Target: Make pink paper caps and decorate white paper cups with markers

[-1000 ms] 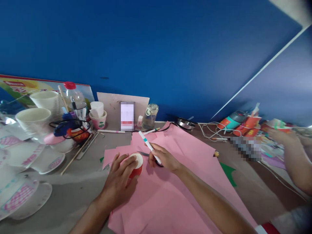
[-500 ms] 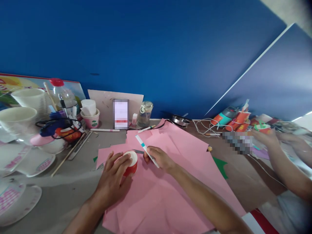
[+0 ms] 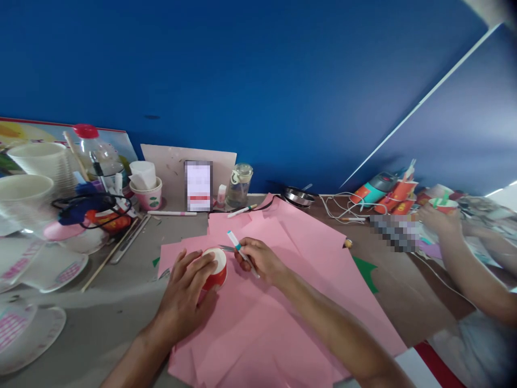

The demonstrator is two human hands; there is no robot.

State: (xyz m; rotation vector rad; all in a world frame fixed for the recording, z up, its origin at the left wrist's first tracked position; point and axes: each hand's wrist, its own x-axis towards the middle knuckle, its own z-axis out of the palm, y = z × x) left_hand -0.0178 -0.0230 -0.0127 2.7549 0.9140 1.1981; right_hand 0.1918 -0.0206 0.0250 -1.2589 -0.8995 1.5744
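A small red paper cup (image 3: 217, 279) with a white round end facing up stands on pink paper (image 3: 258, 328). My left hand (image 3: 188, 291) holds this cup, its fingers laid over the top and the thumb at the side. To the right of it, my right hand (image 3: 258, 258) is closed around a white marker (image 3: 235, 242) with a teal band, which slants up to the left. A thin grey metal blade (image 3: 227, 248) pokes out beside the right fingers towards the cup; its other end is hidden by the hand.
A phone (image 3: 198, 186) leans upright at the back, beside a glass jar (image 3: 239, 186). Stacked white cups (image 3: 38, 167), a bottle (image 3: 95, 151) and bowls crowd the left. White cables (image 3: 339, 207) lie to the right. Another person's hand (image 3: 440, 221) holds a cup at the far right.
My right hand has shifted slightly left with the marker, which now slants at a different angle and looks shorter. My left hand stays on the cup. The view has moved a little.
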